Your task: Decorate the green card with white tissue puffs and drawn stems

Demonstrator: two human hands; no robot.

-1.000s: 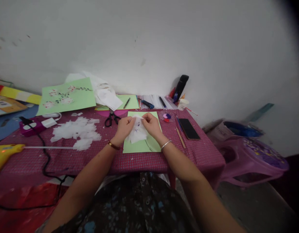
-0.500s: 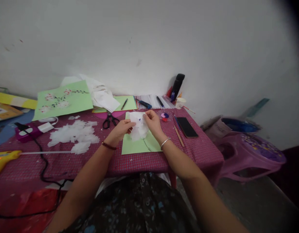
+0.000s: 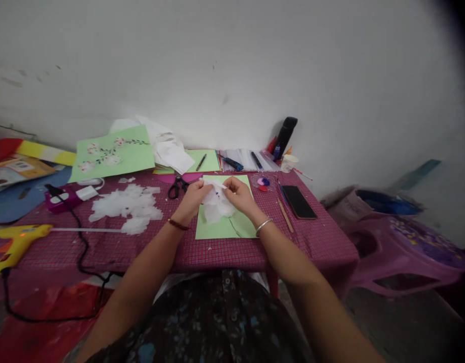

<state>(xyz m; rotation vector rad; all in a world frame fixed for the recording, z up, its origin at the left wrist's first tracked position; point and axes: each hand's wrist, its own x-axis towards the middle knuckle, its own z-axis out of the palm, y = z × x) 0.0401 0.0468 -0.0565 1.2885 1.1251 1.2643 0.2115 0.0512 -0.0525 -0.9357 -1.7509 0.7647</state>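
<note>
A thin white tissue sheet (image 3: 217, 204) with small dark spots is pinched at its upper edge between both hands. My left hand (image 3: 194, 197) grips its left side, and my right hand (image 3: 239, 194) grips it from the right. Beneath the tissue lies a light green paper (image 3: 213, 232) with a thin dark stem line near its lower middle. Black scissors (image 3: 176, 187) rest just left of the green paper. To its right sits a clear palette (image 3: 264, 183) with pink, red and dark blue paint.
White tissue pieces (image 3: 126, 204) are piled at the left, near a yellow glue gun (image 3: 18, 242) and its black cord. A painted green sheet (image 3: 113, 154) stands behind them. At the right lie a wooden stick (image 3: 285, 215) and a phone (image 3: 299, 202).
Both hands have drawn nearer to each other, and the tissue's upper edge is now gathered between them. The whole view has shifted, so the table things appear further right.
</note>
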